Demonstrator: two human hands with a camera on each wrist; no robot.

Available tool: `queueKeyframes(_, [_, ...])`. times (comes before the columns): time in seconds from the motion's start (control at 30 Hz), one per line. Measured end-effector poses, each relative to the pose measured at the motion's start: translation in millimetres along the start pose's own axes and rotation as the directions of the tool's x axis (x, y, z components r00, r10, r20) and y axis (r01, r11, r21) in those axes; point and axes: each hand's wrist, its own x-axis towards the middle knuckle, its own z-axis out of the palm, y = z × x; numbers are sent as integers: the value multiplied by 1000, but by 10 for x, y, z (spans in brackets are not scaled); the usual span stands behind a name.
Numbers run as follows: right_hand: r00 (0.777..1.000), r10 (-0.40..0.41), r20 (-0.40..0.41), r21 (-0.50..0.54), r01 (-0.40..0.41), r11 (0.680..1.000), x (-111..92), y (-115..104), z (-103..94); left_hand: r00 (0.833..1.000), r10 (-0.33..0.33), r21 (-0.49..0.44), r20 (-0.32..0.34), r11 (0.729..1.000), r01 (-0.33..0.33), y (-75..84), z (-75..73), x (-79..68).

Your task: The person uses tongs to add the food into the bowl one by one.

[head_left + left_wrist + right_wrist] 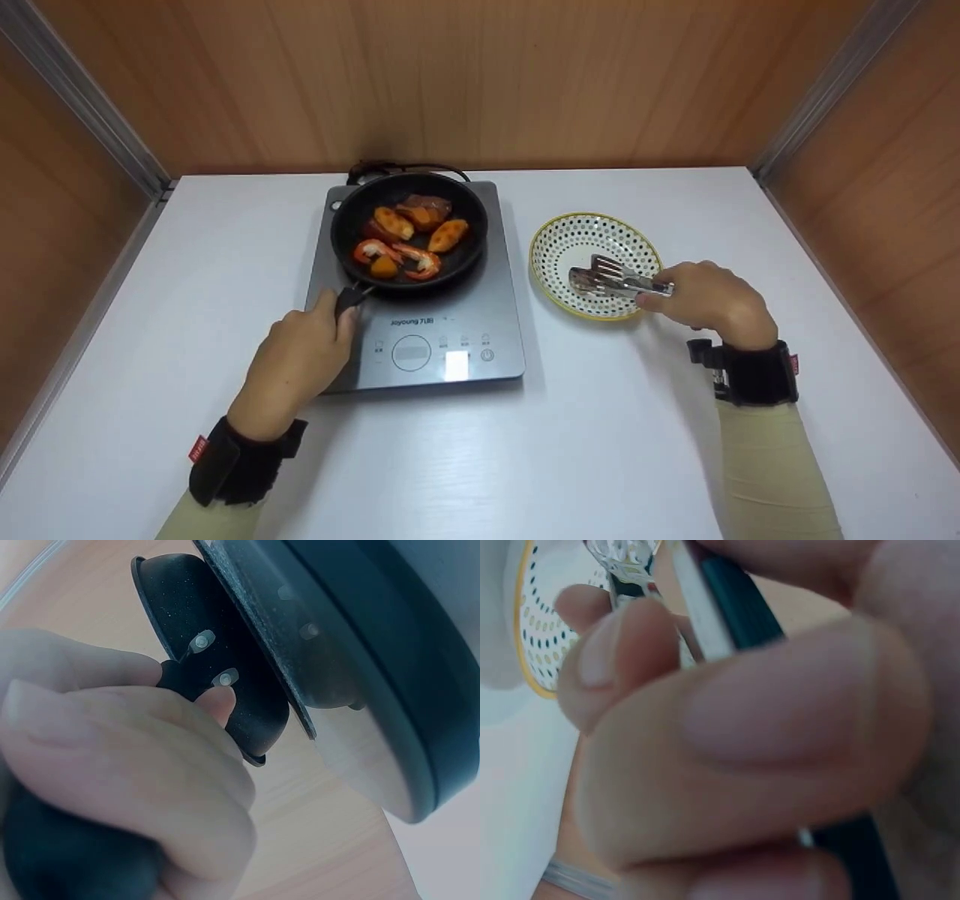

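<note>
A black frying pan sits on the cooktop, and my left hand grips its black handle. In the left wrist view the fingers wrap around that handle, beside the pan's dark side. Inside the pan lie two shrimp, several orange-brown food pieces and a darker reddish piece. My right hand holds metal tongs with a slotted, fork-like end over a dotted plate. Whether anything is between the tong ends, I cannot tell.
The grey induction cooktop has touch controls along its near side. A black cable runs behind it. White tabletop surrounds everything, with wooden panels at the back and sides.
</note>
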Motion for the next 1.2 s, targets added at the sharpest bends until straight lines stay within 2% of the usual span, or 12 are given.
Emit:
queueKeyframes(0.13, [999,-23,-49,-30,22,999,32,-38,33,1000,-2,-3,2,1000,2,0,1,2])
queueKeyframes(0.3, [997,-25,-67,-58,21,998,51,-32,44,1000,3,6,-2,1000,-3,0,1,-1])
queueKeyframes(1.2, [991,-54,-125,-75,45,996,69,20,26,1000,1,3,-8,1000,-1,-14,17,-8])
